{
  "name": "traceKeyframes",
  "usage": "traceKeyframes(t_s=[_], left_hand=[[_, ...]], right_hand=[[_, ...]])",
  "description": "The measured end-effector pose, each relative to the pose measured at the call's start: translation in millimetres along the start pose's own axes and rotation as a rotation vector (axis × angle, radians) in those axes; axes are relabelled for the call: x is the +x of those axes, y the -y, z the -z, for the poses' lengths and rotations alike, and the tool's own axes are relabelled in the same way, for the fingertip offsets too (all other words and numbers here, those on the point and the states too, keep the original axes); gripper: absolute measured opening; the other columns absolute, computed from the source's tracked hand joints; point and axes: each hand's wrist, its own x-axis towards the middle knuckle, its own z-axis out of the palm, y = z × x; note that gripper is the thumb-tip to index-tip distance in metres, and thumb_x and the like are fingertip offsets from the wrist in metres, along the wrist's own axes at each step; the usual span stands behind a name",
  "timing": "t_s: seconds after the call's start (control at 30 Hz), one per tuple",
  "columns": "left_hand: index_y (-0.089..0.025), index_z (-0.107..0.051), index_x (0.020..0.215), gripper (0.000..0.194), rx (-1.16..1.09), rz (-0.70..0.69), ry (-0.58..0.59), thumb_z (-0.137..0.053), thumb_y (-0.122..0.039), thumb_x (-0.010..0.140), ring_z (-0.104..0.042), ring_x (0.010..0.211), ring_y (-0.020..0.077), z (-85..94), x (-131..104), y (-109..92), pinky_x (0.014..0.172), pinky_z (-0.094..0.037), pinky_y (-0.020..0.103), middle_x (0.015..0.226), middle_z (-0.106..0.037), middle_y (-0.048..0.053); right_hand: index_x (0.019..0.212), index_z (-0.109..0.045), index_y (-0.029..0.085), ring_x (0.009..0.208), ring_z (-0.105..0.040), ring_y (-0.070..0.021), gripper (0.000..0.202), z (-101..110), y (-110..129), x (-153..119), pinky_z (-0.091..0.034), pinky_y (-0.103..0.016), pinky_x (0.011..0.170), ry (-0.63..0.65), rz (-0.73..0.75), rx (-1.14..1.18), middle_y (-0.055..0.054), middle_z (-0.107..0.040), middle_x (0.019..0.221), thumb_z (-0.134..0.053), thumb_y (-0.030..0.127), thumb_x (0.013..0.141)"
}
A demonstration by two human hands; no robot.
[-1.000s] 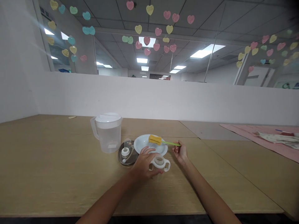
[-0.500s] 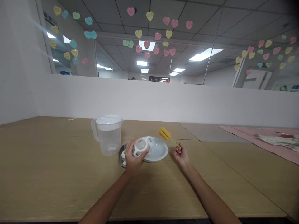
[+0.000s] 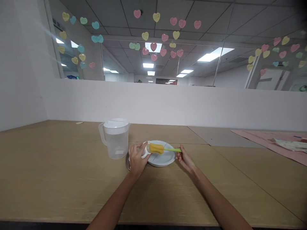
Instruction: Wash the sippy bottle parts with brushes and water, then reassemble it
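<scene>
My left hand point(image 3: 137, 158) is closed around a baby bottle point(image 3: 145, 154) with a white handled collar, tipped so its mouth faces right. In my right hand point(image 3: 185, 158) is the green handle of a bottle brush point(image 3: 157, 148). Its yellow sponge head meets the bottle's mouth; I cannot tell how far inside the tip is. Under both lies a wide white bowl point(image 3: 163, 162). A metal tray point(image 3: 127, 162) sits left of the bowl, mostly hidden behind my left hand.
A clear lidded pitcher point(image 3: 116, 140) of water stands behind and left of my left hand. Far right, a pink cloth point(image 3: 257, 138) lies with a white patterned cloth point(image 3: 289, 144) on it. A small flat oval piece point(image 3: 80, 122) is near the white wall.
The brush has swung down and left, from above the bowl's back edge to the bottle's mouth. My left hand has turned the bottle toward the brush. The view has shifted slightly.
</scene>
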Motion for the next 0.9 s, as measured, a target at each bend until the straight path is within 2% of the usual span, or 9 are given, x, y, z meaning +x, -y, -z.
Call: traceKeyframes(t_s=[0.2,0.47,0.63,0.73,0.9], left_hand=[[-0.027,-0.059,0.115,0.042,0.111,-0.162,0.063,-0.064,-0.02,0.074,-0.056,0.091,0.0204,5.8,1,2,0.092,-0.034,0.04,0.094,-0.062,0.006],[-0.026,-0.06,0.114,0.041,0.151,-0.306,0.091,-0.058,-0.014,0.074,-0.055,0.093,0.0207,6.2,0,-5,0.093,-0.03,0.04,0.097,-0.064,0.006],[-0.026,-0.059,0.115,0.042,0.157,-0.395,0.074,-0.055,-0.012,0.076,-0.055,0.093,0.0202,2.0,-3,-12,0.094,-0.029,0.04,0.095,-0.065,0.006],[-0.027,-0.058,0.116,0.043,0.209,-0.415,0.064,-0.05,-0.008,0.078,-0.055,0.095,0.0196,2.2,-1,-13,0.095,-0.029,0.041,0.096,-0.065,0.007],[-0.029,-0.06,0.113,0.039,0.27,-0.392,0.013,-0.046,-0.009,0.082,-0.057,0.095,0.0191,5.3,4,-5,0.095,-0.029,0.04,0.098,-0.066,0.006]], right_hand=[[0.072,-0.062,0.015,0.036,-0.042,-0.0068,0.04,0,3,-2,-0.044,-0.021,0.044,-0.041,0.117,-0.153,0.006,-0.044,0.039,-0.067,0.054,0.067],[0.083,-0.063,0.014,0.032,-0.035,-0.004,0.051,-7,4,-11,-0.037,-0.02,0.036,0.176,0.071,-0.274,0.004,-0.054,0.046,-0.063,0.062,0.066],[0.085,-0.064,0.013,0.031,-0.036,-0.0034,0.051,-16,2,-21,-0.04,-0.021,0.036,0.29,-0.013,-0.348,0.001,-0.062,0.056,-0.067,0.059,0.063],[0.084,-0.064,0.013,0.03,-0.035,-0.0031,0.05,-17,2,-20,-0.04,-0.021,0.036,0.238,-0.004,-0.291,0.001,-0.061,0.053,-0.069,0.058,0.062],[0.071,-0.058,0.015,0.029,-0.032,-0.0034,0.043,-6,5,-8,-0.033,-0.017,0.033,-0.004,0.084,-0.075,0.007,-0.044,0.036,-0.062,0.058,0.069]])
